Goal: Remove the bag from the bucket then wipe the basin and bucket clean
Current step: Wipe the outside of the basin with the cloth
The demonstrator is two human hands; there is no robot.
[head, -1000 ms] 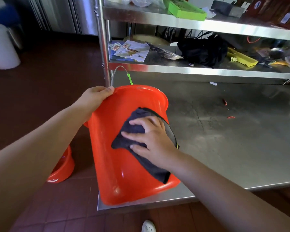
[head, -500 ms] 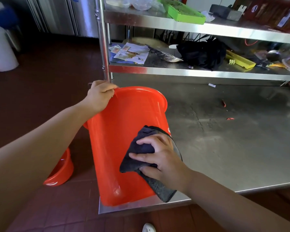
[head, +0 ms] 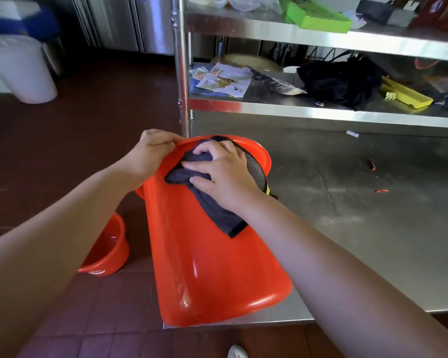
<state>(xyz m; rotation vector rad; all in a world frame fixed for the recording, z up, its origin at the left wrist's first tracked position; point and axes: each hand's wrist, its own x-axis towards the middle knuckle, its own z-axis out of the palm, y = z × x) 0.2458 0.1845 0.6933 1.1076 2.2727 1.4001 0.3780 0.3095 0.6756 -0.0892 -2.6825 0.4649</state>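
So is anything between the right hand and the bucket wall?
Only the dark cloth, as the wiping needs. The right hand presses it against the outside of the bucket just below the rim, which the left hand grips. Nothing else visible lies between them.

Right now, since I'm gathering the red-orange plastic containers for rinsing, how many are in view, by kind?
Bucket: 1
Basin: 1
Total: 2
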